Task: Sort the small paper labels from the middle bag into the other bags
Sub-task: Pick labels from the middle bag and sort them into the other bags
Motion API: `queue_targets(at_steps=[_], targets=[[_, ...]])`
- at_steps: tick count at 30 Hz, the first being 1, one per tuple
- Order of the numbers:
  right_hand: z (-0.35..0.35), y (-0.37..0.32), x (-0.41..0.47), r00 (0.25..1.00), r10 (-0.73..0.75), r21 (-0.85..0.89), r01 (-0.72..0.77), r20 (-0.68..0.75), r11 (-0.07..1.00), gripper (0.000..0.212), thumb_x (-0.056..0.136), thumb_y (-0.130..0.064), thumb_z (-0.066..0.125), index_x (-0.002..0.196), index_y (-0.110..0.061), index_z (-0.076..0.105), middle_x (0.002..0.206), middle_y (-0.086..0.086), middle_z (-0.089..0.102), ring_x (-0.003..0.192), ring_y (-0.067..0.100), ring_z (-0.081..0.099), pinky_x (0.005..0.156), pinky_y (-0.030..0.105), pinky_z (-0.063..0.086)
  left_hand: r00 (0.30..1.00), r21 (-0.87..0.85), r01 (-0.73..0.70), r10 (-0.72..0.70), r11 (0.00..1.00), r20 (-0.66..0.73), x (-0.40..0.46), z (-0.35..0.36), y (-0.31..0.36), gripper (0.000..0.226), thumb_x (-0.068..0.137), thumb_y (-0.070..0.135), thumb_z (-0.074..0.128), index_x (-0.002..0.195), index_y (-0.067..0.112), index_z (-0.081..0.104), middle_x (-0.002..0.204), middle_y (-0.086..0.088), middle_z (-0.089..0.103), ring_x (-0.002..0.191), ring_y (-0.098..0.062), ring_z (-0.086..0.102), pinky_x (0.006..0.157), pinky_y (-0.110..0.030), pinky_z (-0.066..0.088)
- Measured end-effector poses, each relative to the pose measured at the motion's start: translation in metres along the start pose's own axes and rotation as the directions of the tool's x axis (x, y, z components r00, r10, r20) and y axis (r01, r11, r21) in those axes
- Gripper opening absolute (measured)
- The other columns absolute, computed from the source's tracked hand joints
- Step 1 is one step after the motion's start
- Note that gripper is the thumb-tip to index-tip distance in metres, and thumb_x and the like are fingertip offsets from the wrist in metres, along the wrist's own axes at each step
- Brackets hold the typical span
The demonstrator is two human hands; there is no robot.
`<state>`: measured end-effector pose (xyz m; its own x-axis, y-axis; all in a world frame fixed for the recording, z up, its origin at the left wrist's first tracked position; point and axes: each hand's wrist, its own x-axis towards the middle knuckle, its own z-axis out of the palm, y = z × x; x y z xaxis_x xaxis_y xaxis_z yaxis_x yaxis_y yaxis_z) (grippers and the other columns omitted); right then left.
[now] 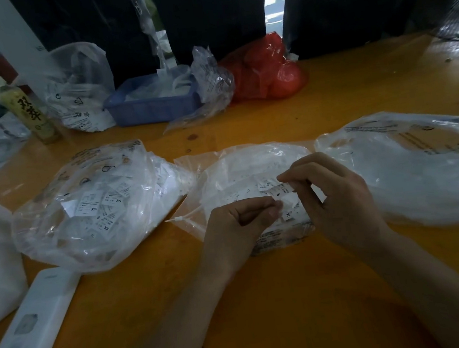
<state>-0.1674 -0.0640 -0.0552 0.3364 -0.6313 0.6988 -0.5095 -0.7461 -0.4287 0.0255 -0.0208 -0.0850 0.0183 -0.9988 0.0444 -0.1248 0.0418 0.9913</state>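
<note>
We are working over the middle bag (250,165), which is lying open on the orange table (265,298) between the left bag (89,207) and the right bag (410,164). Our right hand (337,198) is pinching a small cluster of paper labels (279,191), one marked S, just above the pile. Our left hand (234,227) is curling its fingertips onto the same cluster's near edge. We are judging that the labels need separating now: peeling one at a time, reading each size first, keeping the rest pinned. The left bag is showing XS labels.
</note>
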Motion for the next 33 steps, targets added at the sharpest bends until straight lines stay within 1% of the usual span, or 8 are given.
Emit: queue_targets(at_steps=[7,11,15,19,22,26,29,33], targets=[[-0.004,0.001,0.001,0.998,-0.023,-0.026,0.024,0.061,0.999,0.018,0.095,0.001,0.064,0.109,-0.005,0.074,0.103,0.006,0.068,0.087,0.017,0.066,0.071,0.027,0.055,1.0,-0.042,0.018,-0.019,0.999,-0.024,0.001,0.0,0.001,0.018,0.09,0.024,0.083,0.107,0.028,0.083,0.102,0.009,0.083,0.101,-0.01,0.078,0.094,-0.025,0.061],[-0.008,0.0,0.001,0.988,0.057,0.001,-0.057,0.141,0.998,0.028,0.095,0.0,0.066,0.12,-0.011,0.071,0.105,0.0,0.07,0.085,0.0,0.059,0.073,0.015,0.052,0.999,-0.119,0.027,-0.031,0.992,-0.033,-0.001,0.0,0.002,0.025,0.084,0.034,0.081,0.108,0.027,0.082,0.1,0.0,0.083,0.096,-0.018,0.08,0.089,-0.031,0.064],[-0.007,-0.001,0.0,0.965,0.172,0.044,-0.184,0.197,0.982,0.04,0.095,-0.005,0.069,0.132,-0.019,0.063,0.097,-0.014,0.064,0.089,-0.017,0.056,0.075,0.002,0.043,0.999,-0.076,-0.006,0.002,0.997,-0.043,-0.001,0.001,0.003,0.016,0.091,0.024,0.08,0.106,0.028,0.082,0.095,0.003,0.083,0.088,-0.017,0.081,0.074,-0.026,0.065],[-0.001,-0.004,-0.002,0.943,0.276,0.1,-0.298,0.186,0.949,0.042,0.095,-0.018,0.07,0.134,-0.027,0.058,0.101,-0.027,0.062,0.089,-0.003,0.065,0.076,0.01,0.052,0.997,-0.064,-0.017,0.012,0.998,-0.074,-0.002,0.002,0.006,0.017,0.092,0.026,0.08,0.108,0.03,0.081,0.095,0.004,0.083,0.085,-0.017,0.081,0.063,-0.025,0.063],[0.003,-0.002,-0.003,0.909,0.394,0.167,-0.414,0.139,0.895,0.027,0.093,-0.027,0.072,0.117,-0.033,0.063,0.098,-0.023,0.068,0.086,-0.002,0.067,0.075,0.013,0.054,0.994,-0.106,-0.018,0.006,0.994,-0.113,-0.002,0.002,0.008,0.017,0.089,0.027,0.081,0.105,0.034,0.079,0.093,0.003,0.083,0.084,-0.017,0.081,0.059,-0.024,0.062],[0.006,-0.004,-0.005,0.921,0.331,0.13,-0.361,0.207,0.923,0.014,0.094,-0.024,0.071,0.107,-0.029,0.073,0.093,-0.024,0.068,0.088,-0.003,0.065,0.078,0.01,0.052,0.992,-0.091,-0.016,0.004,0.996,-0.129,-0.003,0.001,0.011,0.016,0.081,0.04,0.082,0.096,0.045,0.081,0.1,0.014,0.082,0.079,-0.014,0.08,0.056,-0.022,0.061],[0.007,-0.006,-0.005,0.936,0.245,0.123,-0.282,0.253,0.952,0.015,0.094,-0.025,0.07,0.109,-0.026,0.075,0.094,-0.02,0.068,0.086,0.001,0.065,0.076,0.013,0.052,0.992,-0.089,-0.006,-0.005,0.996,-0.124,-0.002,-0.001,0.011,0.017,0.082,0.041,0.08,0.099,0.04,0.082,0.103,0.016,0.082,0.079,-0.016,0.08,0.055,-0.028,0.063],[0.008,-0.005,-0.006,0.922,0.233,0.158,-0.291,0.31,0.944,0.015,0.094,-0.02,0.072,0.108,-0.024,0.074,0.087,-0.02,0.068,0.082,0.0,0.067,0.071,0.012,0.051,0.993,-0.078,0.017,-0.026,0.997,-0.115,-0.002,-0.002,0.013,0.019,0.082,0.042,0.079,0.101,0.04,0.082,0.102,0.015,0.082,0.061,-0.023,0.077,0.055,-0.029,0.063]])
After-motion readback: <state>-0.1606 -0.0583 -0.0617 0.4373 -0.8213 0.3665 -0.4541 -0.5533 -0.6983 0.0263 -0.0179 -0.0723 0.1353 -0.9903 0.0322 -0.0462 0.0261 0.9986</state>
